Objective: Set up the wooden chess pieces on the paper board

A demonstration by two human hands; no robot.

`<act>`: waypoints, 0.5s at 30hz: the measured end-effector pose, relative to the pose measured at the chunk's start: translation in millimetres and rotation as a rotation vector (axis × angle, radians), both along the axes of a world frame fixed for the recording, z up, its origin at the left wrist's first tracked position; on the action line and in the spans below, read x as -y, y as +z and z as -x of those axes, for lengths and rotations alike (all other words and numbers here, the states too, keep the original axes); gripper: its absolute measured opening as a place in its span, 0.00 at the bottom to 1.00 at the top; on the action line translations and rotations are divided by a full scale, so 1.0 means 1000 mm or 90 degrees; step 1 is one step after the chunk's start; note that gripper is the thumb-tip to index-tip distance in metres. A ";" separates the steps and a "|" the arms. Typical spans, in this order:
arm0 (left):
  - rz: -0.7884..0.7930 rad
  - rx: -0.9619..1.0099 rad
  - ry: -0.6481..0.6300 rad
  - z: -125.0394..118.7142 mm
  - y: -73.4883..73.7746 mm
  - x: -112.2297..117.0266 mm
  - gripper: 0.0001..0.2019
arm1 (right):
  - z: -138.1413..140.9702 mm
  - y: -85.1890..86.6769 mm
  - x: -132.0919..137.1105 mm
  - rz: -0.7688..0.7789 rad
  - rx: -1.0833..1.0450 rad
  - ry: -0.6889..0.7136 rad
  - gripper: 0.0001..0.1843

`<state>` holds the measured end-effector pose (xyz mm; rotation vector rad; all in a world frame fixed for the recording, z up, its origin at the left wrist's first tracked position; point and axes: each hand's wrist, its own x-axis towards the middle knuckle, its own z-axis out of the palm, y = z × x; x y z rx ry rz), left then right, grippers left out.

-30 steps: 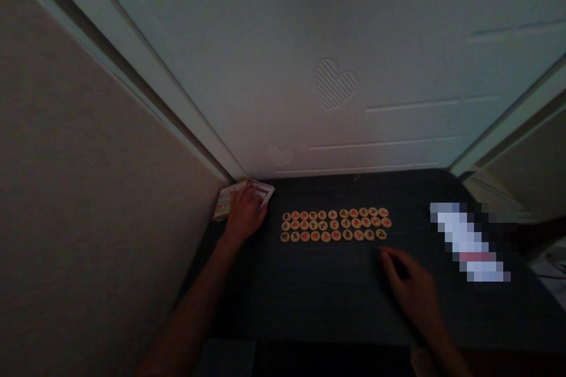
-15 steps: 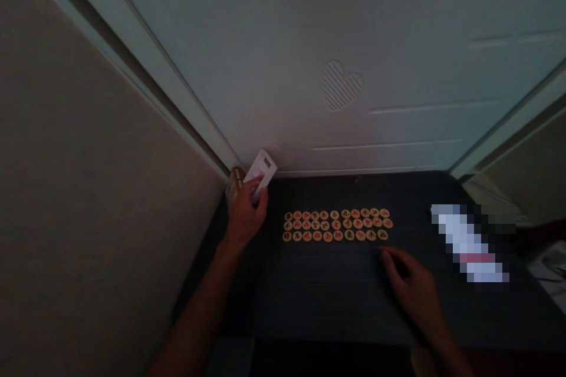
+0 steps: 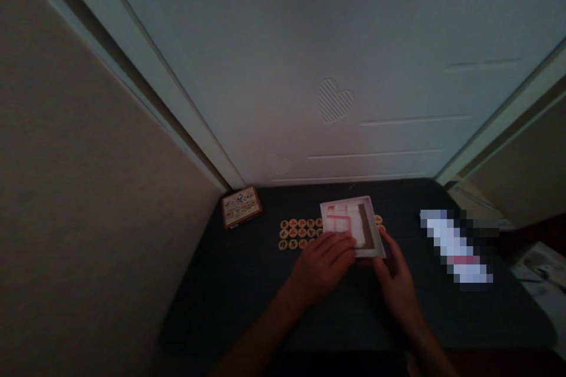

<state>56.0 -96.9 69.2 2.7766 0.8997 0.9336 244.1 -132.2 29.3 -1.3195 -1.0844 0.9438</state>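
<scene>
Together, left hand (image 3: pixel 317 268) and right hand (image 3: pixel 395 277), fingers holding a white box (image 3: pixel 374 227), above round pieces (image 3: pixel 302 233).

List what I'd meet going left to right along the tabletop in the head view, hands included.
Printed box → left hand → shallow white box → right hand → pixelated object.

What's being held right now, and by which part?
The shallow white box: the left grip is over its near-left corner, the right grip at its near-right corner.
</scene>
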 end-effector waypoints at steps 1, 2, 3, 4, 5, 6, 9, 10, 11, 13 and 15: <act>-0.027 0.000 -0.015 -0.003 -0.002 0.003 0.10 | 0.003 0.003 -0.004 0.016 0.022 -0.043 0.33; -0.050 0.003 -0.026 -0.003 -0.003 0.004 0.09 | 0.004 0.006 -0.007 0.036 0.035 -0.062 0.32; -0.069 0.011 -0.029 0.002 -0.002 0.003 0.09 | 0.004 0.007 -0.009 0.057 0.039 -0.069 0.32; -0.078 0.018 -0.025 0.011 -0.001 0.000 0.12 | 0.001 0.008 -0.010 0.077 0.035 -0.064 0.32; -0.080 0.032 0.000 0.024 0.002 -0.006 0.15 | -0.002 0.008 -0.010 0.095 0.026 -0.052 0.32; -0.078 0.050 0.055 0.041 0.005 -0.014 0.16 | -0.007 0.008 -0.009 0.111 0.017 -0.044 0.33; -0.030 0.093 0.346 0.103 0.013 -0.046 0.18 | -0.022 0.006 -0.001 0.142 0.032 -0.013 0.34; 0.003 0.090 0.456 0.123 0.013 -0.058 0.20 | -0.026 0.005 0.002 0.144 0.047 0.010 0.32; 0.053 0.073 0.549 0.140 0.012 -0.069 0.24 | -0.028 0.003 0.005 0.144 0.062 0.042 0.30; 0.160 0.047 0.688 0.165 0.005 -0.086 0.30 | -0.029 -0.001 0.010 0.144 0.086 0.122 0.24; 0.255 0.026 0.762 0.175 -0.005 -0.098 0.35 | -0.024 -0.006 0.014 0.150 0.103 0.183 0.21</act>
